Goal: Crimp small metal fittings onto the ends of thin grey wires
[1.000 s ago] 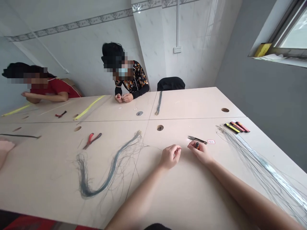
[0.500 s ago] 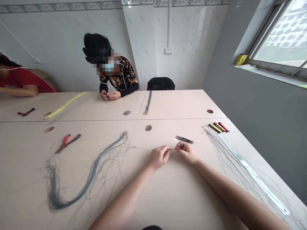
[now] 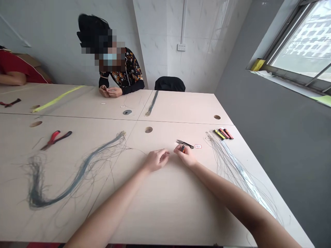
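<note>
The right hand (image 3: pixel 185 155) clasps a black-and-orange object (image 3: pixel 182 149), long axis upright in view, black end up.

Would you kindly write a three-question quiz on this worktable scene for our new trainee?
1. Count: how many slim coloured cases lie side by side at the far end of the silvery strip?
2. Choose: where is the small dark-and-orange item? A) in the left hand; B) in the right hand; C) on the windowsill.
3. True or false: the pliers nearest the curved bundle of strands lie with their handles spread.
Key: 1. three; 2. B; 3. true
</note>
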`<state>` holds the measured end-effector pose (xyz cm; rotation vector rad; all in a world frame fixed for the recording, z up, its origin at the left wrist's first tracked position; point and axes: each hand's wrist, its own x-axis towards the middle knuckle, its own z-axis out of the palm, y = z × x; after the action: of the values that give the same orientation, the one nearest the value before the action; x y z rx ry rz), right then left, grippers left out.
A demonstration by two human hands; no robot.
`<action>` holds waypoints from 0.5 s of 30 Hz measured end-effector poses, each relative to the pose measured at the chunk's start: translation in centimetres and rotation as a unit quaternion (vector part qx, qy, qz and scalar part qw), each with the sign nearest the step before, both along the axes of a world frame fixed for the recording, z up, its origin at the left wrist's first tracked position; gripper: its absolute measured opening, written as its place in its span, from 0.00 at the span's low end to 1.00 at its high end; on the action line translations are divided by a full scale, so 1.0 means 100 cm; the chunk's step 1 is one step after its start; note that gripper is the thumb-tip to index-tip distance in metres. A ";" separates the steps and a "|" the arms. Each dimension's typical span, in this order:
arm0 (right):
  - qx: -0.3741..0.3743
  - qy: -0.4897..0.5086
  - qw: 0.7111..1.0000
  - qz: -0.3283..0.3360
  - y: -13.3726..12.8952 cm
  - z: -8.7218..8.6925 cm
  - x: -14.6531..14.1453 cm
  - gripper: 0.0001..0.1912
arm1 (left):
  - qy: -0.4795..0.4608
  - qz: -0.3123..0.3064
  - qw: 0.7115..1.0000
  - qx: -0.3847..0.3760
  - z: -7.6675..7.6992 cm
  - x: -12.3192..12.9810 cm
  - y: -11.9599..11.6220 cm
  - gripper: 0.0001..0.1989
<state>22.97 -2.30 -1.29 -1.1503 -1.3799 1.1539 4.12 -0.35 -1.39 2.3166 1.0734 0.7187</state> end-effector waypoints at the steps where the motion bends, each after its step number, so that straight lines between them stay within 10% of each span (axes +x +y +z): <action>1: -0.001 -0.001 1.000 0.003 0.000 0.000 0.000 0.12 | -0.001 -0.003 1.000 0.001 0.001 0.000 0.000 0.08; 15: 0.013 0.012 1.000 -0.014 -0.005 0.010 -0.001 0.12 | 0.002 -0.010 0.999 0.043 0.000 0.000 0.001 0.17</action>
<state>22.85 -2.78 -0.26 -1.1300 -1.3542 1.1231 4.08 -0.26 -1.39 2.3978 1.0376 0.7666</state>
